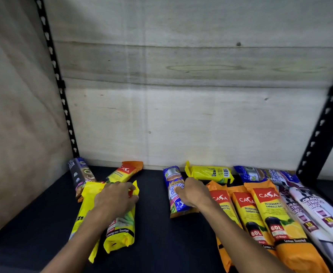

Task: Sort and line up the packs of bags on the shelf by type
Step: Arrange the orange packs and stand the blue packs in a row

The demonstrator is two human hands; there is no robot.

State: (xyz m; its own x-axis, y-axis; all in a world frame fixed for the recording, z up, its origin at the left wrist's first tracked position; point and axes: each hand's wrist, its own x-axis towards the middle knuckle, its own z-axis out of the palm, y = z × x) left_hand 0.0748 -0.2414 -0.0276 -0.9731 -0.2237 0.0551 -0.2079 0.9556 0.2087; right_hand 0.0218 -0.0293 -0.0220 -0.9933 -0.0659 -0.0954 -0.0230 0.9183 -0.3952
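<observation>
Head view: "CASA" orange packs (pixel 268 213).

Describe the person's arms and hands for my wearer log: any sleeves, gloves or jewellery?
Both forearms are bare as far as the frame shows: no sleeves in view. The left hand and right hand wear no gloves. No watch, bracelet or ring is visible, though the fingers are partly hidden.

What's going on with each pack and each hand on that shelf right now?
Left hand: grips the yellow pack.
Yellow pack: lying flat, held.
Right hand: rests on the blue pack, grip unclear.
Blue pack: lying flat, apart from the rest.
Three orange packs: lined up side by side.
White drawstring packs: lying alongside them.
</observation>
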